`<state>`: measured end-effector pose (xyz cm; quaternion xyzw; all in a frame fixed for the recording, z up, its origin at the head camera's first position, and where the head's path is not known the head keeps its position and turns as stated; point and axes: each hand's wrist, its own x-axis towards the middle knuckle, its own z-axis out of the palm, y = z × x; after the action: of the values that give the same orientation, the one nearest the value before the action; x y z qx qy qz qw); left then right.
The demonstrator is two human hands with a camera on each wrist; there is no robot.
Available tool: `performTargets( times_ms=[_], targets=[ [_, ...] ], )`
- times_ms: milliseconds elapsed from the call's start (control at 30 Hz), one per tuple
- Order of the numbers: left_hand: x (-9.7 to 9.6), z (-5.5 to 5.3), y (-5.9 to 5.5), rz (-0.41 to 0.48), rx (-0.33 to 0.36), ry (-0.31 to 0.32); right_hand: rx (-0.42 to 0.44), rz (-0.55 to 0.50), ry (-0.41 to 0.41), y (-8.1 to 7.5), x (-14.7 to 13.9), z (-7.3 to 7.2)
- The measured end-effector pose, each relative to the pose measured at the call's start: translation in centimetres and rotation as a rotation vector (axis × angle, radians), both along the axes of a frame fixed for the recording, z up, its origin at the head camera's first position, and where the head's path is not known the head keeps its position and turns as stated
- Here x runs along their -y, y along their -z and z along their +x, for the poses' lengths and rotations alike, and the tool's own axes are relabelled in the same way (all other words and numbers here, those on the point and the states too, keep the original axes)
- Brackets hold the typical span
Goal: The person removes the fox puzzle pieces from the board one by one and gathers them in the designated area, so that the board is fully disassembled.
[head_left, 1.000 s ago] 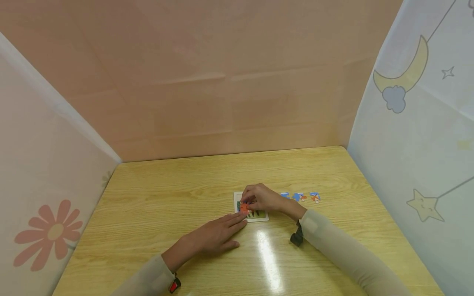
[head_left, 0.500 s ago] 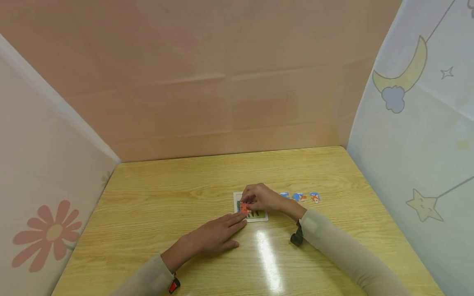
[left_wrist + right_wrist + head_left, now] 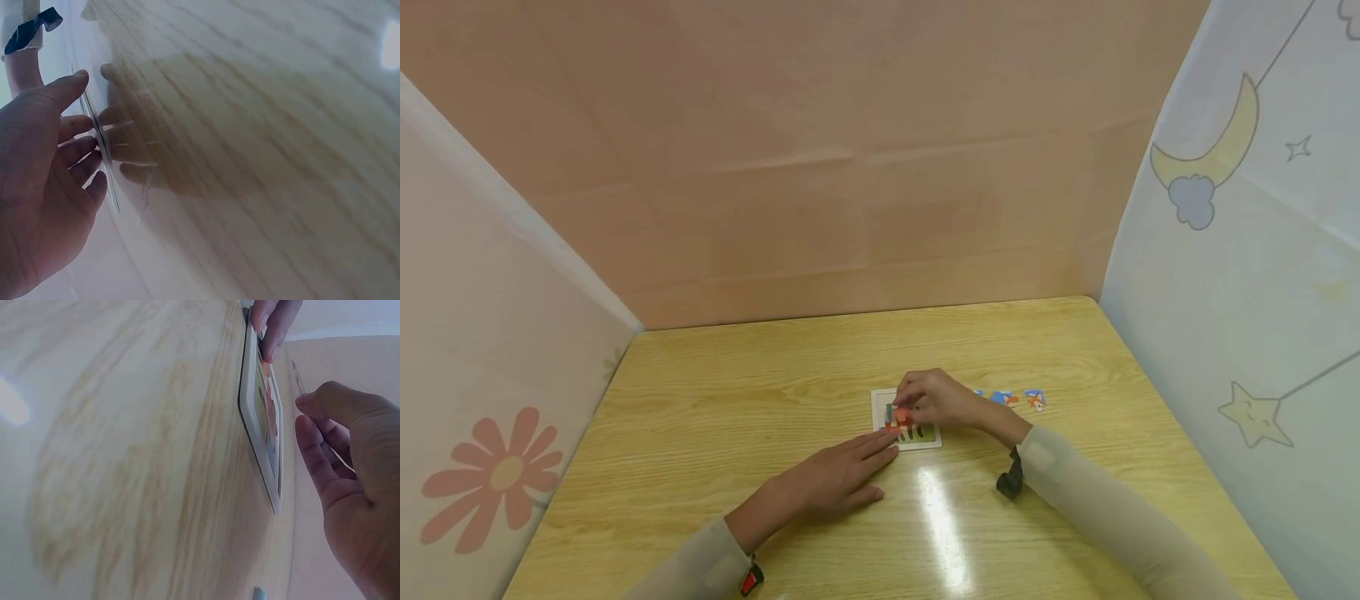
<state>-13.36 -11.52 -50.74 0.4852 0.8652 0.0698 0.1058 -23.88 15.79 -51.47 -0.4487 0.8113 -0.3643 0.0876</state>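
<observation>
A small framed jigsaw puzzle board (image 3: 929,444) with a pale border lies on the table, partly covered by both hands. My right hand (image 3: 942,398) is over its upper part, pinching an orange jigsaw puzzle piece (image 3: 900,414) between thumb and fingers. In the right wrist view the puzzle piece (image 3: 299,378) appears edge-on, tilted and lifted off the board. With fingers stretched out, my left hand (image 3: 850,475) rests its fingertips on the board's lower left part. From the left wrist view, that hand (image 3: 50,169) has its fingers along the board's thin edge.
Right of the board lie loose blue and orange puzzle pieces, one a fox-face piece (image 3: 1035,400), another (image 3: 1004,399) beside it. The wooden table (image 3: 737,392) has a printed cloth wall on either side and a plain orange-brown one (image 3: 865,167) at the back.
My right hand has moved slightly to the right with the orange puzzle piece, which now stands more tilted and shows more of the board's left side. My left hand stays put.
</observation>
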Motion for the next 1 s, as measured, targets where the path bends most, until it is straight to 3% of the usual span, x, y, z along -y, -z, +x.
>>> performTargets(
  times_ms=[200,433,733,1000],
  targets=[
    [0.0,0.0,0.0,-0.003,0.015,-0.013,-0.024,-0.003,0.015,-0.3,-0.8,0.2],
    [0.0,0.0,0.3,0.008,-0.035,0.001,-0.027,-0.003,0.024,-0.6,-2.3,0.4],
    [-0.1,0.1,0.0,-0.014,0.003,-0.025,-0.052,-0.025,0.016,-0.9,-4.2,0.5],
    [-0.2,0.1,-0.1,-0.023,-0.017,-0.028,-0.079,-0.035,0.026,-1.4,-5.9,0.7]
  ],
)
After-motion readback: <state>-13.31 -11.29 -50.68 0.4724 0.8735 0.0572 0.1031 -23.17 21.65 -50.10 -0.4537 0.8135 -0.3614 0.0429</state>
